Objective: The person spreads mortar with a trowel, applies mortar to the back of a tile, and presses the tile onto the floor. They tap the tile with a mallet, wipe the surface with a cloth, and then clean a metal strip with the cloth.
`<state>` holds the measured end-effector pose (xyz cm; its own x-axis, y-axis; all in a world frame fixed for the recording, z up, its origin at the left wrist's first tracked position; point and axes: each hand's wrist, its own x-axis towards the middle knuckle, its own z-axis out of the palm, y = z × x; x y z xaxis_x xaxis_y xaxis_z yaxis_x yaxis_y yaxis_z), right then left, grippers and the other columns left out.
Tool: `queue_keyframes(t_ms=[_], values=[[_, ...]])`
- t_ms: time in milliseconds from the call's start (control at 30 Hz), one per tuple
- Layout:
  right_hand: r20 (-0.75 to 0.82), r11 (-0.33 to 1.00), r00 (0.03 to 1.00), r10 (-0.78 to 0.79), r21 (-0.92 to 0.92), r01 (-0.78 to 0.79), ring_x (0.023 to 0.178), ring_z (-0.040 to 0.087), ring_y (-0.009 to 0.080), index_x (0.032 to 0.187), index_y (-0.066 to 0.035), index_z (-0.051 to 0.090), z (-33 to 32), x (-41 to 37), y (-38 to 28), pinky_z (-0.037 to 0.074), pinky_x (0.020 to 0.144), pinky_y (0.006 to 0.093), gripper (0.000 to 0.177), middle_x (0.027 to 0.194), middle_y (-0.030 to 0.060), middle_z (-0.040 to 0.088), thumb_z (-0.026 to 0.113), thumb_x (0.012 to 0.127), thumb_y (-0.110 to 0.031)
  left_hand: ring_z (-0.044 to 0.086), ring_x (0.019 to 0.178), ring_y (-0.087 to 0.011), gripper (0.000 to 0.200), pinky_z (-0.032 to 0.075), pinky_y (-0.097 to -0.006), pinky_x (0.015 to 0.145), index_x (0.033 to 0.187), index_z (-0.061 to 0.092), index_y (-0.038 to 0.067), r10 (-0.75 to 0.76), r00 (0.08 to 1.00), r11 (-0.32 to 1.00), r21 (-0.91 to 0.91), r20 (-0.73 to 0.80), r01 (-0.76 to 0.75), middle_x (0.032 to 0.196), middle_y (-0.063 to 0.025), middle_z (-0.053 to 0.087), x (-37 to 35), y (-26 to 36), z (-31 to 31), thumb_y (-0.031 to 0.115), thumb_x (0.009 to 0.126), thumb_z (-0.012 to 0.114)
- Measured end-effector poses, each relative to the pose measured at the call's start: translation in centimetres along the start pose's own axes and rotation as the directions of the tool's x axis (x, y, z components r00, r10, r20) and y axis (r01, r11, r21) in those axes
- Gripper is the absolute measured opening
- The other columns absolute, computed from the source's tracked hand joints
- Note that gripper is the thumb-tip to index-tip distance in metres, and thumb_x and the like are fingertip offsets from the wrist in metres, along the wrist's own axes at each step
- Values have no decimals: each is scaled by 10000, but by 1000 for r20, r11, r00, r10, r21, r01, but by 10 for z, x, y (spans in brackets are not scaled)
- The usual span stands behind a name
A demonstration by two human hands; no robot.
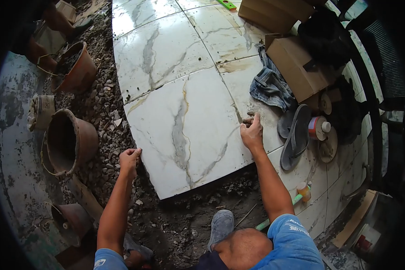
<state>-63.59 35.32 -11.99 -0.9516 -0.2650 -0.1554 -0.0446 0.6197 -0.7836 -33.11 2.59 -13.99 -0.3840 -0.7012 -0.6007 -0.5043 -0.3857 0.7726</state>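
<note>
A large white marble-patterned tile (pixel 166 130) lies in front of me, its near edge over dark soil. My left hand (pixel 129 159) is at the tile's left edge, thumb and fingers pressed together at the rim; whether they grip it is hard to tell. Near the joint on the tile's right side is my right hand (pixel 252 131), its fingers bent together around something small and dark that I cannot make out. Beyond, more tiles (pixel 157 51) of the same pattern form the floor, with crumbs of mortar along the joints.
Buckets (pixel 86 139) (pixel 87 72) stand on gravel (pixel 107 112) at the left. A person's legs (pixel 42 54) show at the upper left. On the right are jeans (pixel 271 85), grey sandals (pixel 297 135), a cardboard box (pixel 297 67) and a can (pixel 317 128). A green level (pixel 227 4) lies far off.
</note>
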Motion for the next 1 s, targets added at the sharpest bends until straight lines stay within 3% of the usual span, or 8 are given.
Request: queue_keyframes(t_ms=[200, 267, 367, 467, 567, 767, 867, 1000], values=[[34, 999, 998, 43, 3, -44, 941, 624, 416, 1228, -8, 430, -12, -14, -23, 497, 831, 458, 447, 1004, 246, 638, 586, 816, -80, 495, 569, -68, 163, 398, -218, 544, 806, 637, 17, 2, 1000, 999, 50, -30, -1, 684, 6, 596, -1, 2, 1, 143, 836, 734], [-46, 910, 974, -221, -369, 189, 1004, 590, 441, 1307, -1, 396, -33, -35, -57, 479, 872, 461, 543, 1063, 263, 618, 625, 827, -112, 530, 595, -111, 205, 440, -265, 581, 820, 631, -6, -18, 997, 980, 197, -69, 32, 683, -20, 599, -4, 13, 3, 165, 825, 746], [-144, 933, 943, -301, -251, 259, 1046, 558, 455, 1312, 29, 400, -81, -55, -80, 450, 918, 462, 596, 1126, 281, 583, 680, 821, -159, 582, 735, -216, 278, 463, -352, 684, 928, 614, -32, 451, 891, 580, 777, -56, -245, 825, -120, 628, -32, 69, 20, 152, 787, 767], [-220, 940, 921, -320, -195, 280, 1064, 546, 435, 1252, 47, 461, -95, -76, -47, 433, 942, 452, 536, 1143, 259, 573, 694, 819, -168, 593, 1009, -305, 530, 466, -390, 887, 1171, 596, -3, 479, 849, 411, 798, 222, -441, 1137, -195, 612, -26, 96, 35, 168, 719, 814], [-215, 921, 932, -292, -325, 214, 1117, 515, 411, 1244, 44, 473, -104, -120, 5, 395, 984, 463, 531, 1193, 241, 545, 702, 816, -171, 351, 1341, -362, 818, 309, -436, 1109, 1368, 470, 77, 401, 809, 153, 840, 429, -521, 1442, -190, 402, -6, 121, 67, 183, 649, 845], [-473, 823, 876, 92, -459, -334, 1208, 369, 421, 1295, 48, 320, -158, -246, 126, 316, 1024, 504, 739, 1282, 259, 370, 748, 791, -282, 191, 1422, -416, 1332, 238, -469, 1149, 1517, 202, 128, 295, 784, -20, 824, 546, -566, 1550, -211, 205, 79, 148, 131, 408, 432, 923], [-531, 589, 579, 619, -174, -789, 1248, 332, 466, 1317, 111, 271, -178, -283, 156, 309, 1035, 505, 827, 1342, 309, 335, 700, 836, -407, 182, 1429, -398, 1365, 235, -447, 1157, 1510, 181, 65, 296, 739, -26, 778, 605, -628, 1553, -213, 190, 86, 139, 145, 404, 418, 927], [-519, 485, 442, 732, -59, -873, 1283, 332, 478, 1373, 145, 231, -162, -303, 177, 308, 1054, 470, 883, 1391, 354, 314, 669, 857, -423, 184, 1429, -394, 1371, 241, -422, 1163, 1504, 164, 29, 274, 756, 11, 784, 594, -620, 1554, -217, 179, 85, 140, 146, 337, 412, 934]])
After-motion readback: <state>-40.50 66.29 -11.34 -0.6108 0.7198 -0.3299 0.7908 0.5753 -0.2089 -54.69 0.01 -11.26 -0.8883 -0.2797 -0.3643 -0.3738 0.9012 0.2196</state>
